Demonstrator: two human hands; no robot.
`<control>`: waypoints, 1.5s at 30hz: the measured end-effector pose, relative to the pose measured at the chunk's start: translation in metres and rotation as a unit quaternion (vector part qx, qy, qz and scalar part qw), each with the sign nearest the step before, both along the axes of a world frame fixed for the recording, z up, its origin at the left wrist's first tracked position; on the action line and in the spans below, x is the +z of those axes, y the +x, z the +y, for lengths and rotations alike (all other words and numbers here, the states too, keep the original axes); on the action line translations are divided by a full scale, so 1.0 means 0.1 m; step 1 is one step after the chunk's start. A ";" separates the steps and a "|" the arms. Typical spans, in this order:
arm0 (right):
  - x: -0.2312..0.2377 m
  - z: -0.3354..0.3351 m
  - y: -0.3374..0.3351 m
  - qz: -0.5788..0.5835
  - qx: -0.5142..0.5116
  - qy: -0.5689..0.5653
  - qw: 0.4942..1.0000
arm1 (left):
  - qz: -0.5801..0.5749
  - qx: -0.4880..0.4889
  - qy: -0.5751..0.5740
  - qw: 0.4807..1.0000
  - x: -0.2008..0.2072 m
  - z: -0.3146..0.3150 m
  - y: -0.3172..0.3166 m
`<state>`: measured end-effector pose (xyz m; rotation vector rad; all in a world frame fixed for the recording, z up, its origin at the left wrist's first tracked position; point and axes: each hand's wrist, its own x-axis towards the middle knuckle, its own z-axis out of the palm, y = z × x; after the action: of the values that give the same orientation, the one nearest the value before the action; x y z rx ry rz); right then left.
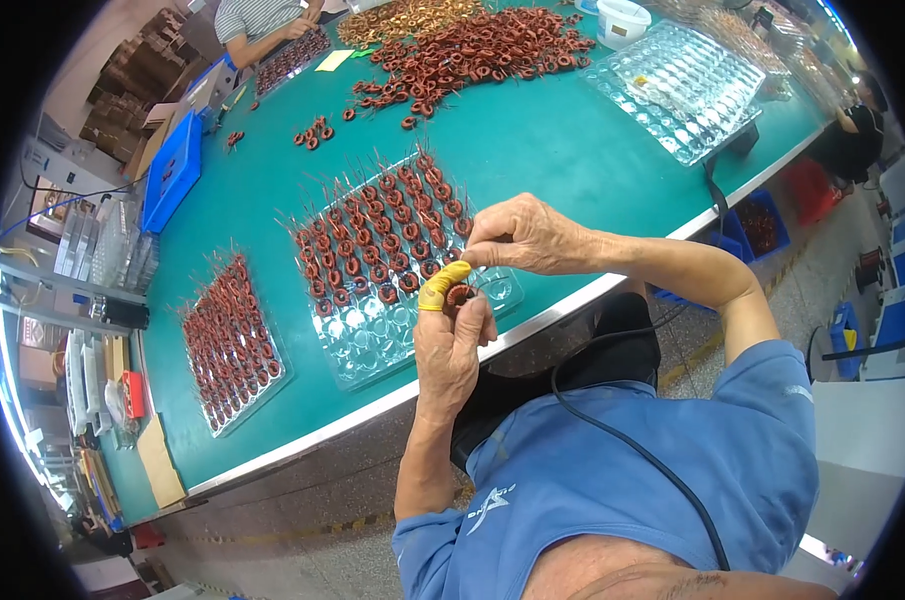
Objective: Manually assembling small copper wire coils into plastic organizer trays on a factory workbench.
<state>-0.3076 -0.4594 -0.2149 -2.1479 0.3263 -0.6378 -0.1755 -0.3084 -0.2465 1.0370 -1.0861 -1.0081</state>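
Note:
My left hand [448,350] is closed on a toroidal coil [459,296], a small ring wound with reddish-brown wire. A yellow finger cot [442,284] covers its index finger. Just above the coil, the fingers of my right hand [534,238] are pinched together; whatever lies between them is too small to make out. Beyond both hands lies a clear plastic tray [362,348], its far rows filled with similar coils, wire ends sticking up. Its nearer pockets hold nothing.
Left of it stands a second filled tray [284,372]. A heap of coils [482,60] covers the far table. Stacked clear trays [677,90] and a white bucket [622,22] are far right. A blue bin [172,172] sits left. Another person's arm [262,48] is across the table.

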 end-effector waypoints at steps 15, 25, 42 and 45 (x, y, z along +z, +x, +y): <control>0.13 0.30 -0.21 -0.157 -0.122 -0.172 0.965 | 0.113 0.022 -0.010 0.993 0.09 -0.05 -0.06; -0.33 0.26 -0.10 -0.076 -0.087 0.287 0.951 | 0.116 0.068 0.017 0.991 0.03 -0.10 0.01; -0.34 0.52 0.07 -0.146 -0.103 0.227 0.957 | -0.041 0.078 -0.016 0.996 0.07 -0.04 -0.05; -0.35 0.59 0.13 -0.193 -0.181 -0.143 0.954 | -0.192 0.178 0.007 0.965 0.00 -0.04 0.01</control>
<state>-0.2945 -0.4005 -0.2501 -2.1834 0.4378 -1.3656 -0.1749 -0.3126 -0.2464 1.4187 -1.1464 -0.5359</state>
